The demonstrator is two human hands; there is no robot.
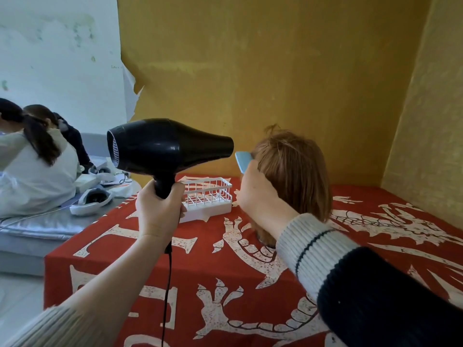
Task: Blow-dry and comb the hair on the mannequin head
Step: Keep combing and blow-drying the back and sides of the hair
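The mannequin head (295, 176) stands upright on the red patterned cloth (225, 284) of the table, towards the far right, close to the yellow wall (275, 58). Its reddish-brown hair hangs straight down, so the strands can be worked from the crown downward.

The right hand (258, 194) grips a light blue comb (243, 161) with fingers curled round its lower part. The comb meets the hair at the near left side of the head, high up, which suits the start of a downward stroke.

The left hand (157, 209) is wrapped firmly round the handle of the black hair dryer (165, 146). The nozzle points right, just beside the comb, so the airflow would fall on the section being combed. The cord (167, 284) hangs free below the handle, clear of the work. Whether the dryer is running cannot be told.

A white wire basket (208, 199) sits behind the hands, probably storage for the tools. At far left, another person (37, 166) sits on a grey mattress (30, 229).
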